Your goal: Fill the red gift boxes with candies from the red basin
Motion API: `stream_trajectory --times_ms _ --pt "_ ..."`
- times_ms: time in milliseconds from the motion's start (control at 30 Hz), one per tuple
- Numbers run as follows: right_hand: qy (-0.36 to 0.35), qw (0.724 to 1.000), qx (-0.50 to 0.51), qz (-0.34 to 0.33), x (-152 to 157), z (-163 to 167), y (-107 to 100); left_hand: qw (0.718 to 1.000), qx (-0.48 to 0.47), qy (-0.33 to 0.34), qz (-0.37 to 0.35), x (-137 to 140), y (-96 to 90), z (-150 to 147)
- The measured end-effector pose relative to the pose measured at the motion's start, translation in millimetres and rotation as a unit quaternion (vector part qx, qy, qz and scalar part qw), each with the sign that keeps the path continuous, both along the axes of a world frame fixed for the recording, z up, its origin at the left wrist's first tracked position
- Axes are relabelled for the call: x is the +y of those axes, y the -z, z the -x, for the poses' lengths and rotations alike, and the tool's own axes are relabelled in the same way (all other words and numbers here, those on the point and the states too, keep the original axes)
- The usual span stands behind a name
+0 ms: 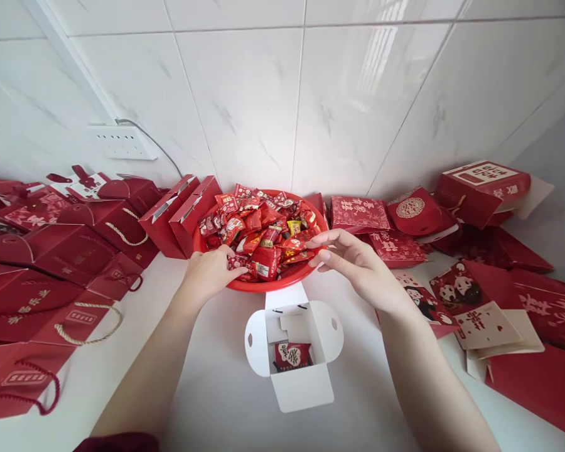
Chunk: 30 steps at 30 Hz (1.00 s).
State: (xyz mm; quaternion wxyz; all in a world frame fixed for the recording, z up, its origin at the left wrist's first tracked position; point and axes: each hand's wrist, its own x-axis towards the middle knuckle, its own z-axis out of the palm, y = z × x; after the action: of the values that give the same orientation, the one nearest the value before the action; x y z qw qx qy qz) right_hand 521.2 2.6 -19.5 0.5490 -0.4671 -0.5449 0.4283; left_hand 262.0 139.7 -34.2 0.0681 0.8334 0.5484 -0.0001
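Note:
A round red plastic basin [263, 287] stands against the wall, heaped with red-wrapped candies [263, 229]. My left hand [209, 271] reaches over its front left rim, thumb and forefinger closed about a small wrapped candy [238, 262]. At the right rim is my right hand [355, 267], its fingers apart near the candies, with nothing visible in them. Below the basin, between my forearms, sits an open white carton [301, 389] with its flaps spread. Inside it lies a red packet [292, 356] with white lettering, beside a white inner flap.
Rows of red gift boxes [37, 307] with rope handles fill the left side. Two narrow red boxes [195, 213] stand beside the basin. Folded red boxes [360, 213] and cream cards [489, 326] pile up on the right. A power strip [120, 142] hangs on the tiled wall.

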Motion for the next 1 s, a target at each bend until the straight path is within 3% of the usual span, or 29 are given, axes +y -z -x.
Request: stream_trajectory --times_ms 133,400,467,600,700,833,1000 --pt "-0.002 1.000 -0.025 -0.009 -3 1 -2 1.000 -0.008 0.012 -0.007 -1 0.0 -2" --pt "-0.005 0.998 -0.049 -0.033 -10 0 -4 0.991 -0.124 0.037 0.025 -5 -6.5 11" --pt "-0.003 0.998 -0.052 -0.045 -13 1 -4 0.974 -0.220 0.043 0.021 -14 -16.1 17" --pt "-0.009 0.997 -0.051 -0.053 -14 11 -3 0.903 -0.413 0.092 0.073 -37 -37.0 21" --pt "-0.043 0.997 -0.051 -0.047 -11 27 2 0.880 -0.433 0.131 0.142 -56 -43.3 12" --pt "-0.065 0.994 -0.069 -0.051 -7 49 12 0.856 -0.400 0.178 0.275 -76 -34.6 -8" --pt "-0.037 0.998 0.018 -0.046 -5 57 21 0.832 -0.422 0.101 0.346 -82 -18.5 -26"
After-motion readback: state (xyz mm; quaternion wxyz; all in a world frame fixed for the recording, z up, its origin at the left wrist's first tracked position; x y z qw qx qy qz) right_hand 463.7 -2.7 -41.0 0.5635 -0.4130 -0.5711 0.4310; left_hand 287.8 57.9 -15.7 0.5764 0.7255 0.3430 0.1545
